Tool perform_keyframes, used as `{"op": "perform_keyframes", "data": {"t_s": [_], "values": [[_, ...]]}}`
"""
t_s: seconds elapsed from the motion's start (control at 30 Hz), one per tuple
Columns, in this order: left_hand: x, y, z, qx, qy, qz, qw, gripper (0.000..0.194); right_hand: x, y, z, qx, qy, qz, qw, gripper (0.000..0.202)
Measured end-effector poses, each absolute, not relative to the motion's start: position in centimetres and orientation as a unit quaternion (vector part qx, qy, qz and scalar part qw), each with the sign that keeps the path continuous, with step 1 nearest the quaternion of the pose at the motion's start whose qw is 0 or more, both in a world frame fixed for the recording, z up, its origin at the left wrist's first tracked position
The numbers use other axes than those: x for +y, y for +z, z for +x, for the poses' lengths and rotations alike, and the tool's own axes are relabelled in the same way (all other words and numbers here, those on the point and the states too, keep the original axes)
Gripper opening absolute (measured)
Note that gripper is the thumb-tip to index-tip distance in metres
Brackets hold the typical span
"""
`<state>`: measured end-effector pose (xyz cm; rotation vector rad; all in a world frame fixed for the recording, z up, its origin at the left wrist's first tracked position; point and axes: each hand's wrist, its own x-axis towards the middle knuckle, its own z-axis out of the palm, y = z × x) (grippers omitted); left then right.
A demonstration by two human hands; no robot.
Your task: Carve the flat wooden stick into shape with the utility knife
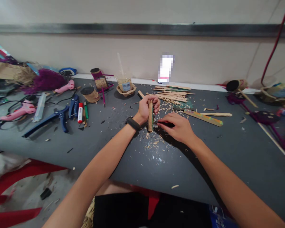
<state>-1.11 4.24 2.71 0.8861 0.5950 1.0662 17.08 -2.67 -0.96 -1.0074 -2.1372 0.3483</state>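
My left hand [148,107] grips a short wooden stick [150,122] and holds it upright, its lower end on the dark grey table [114,152]. A black band sits on that wrist. My right hand [178,126] lies just right of the stick's base, closed on a small dark tool [165,124] whose tip points at the stick. Pale wood shavings [154,144] are scattered around and in front of the stick.
A pile of carved wooden sticks [172,93] and a flat wooden strip [203,117] lie behind my hands. At left are blue pruning shears [49,118], pink glue guns [21,110], markers, twine spools [91,94]. A cup [125,85] stands at the back. Red chair [19,186] below left.
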Motion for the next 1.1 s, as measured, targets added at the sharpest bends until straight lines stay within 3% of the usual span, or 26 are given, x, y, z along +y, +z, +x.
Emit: {"op": "perform_keyframes", "data": {"t_s": [0.4,0.77,1.1], "values": [[4.0,2.5,-0.6,0.293,0.483,0.421,0.710,0.024,-2.6,-1.3,17.0,-0.840,0.142,-0.382,0.358,0.015],[4.3,1.3,0.3,0.335,0.545,0.454,0.620,0.033,-2.8,-1.2,16.4,-0.835,0.134,-0.385,0.369,0.016],[4.5,1.4,0.3,0.364,0.539,0.441,0.618,0.034,-3.2,-1.4,16.0,-0.893,0.163,-0.335,0.254,0.019]]}}
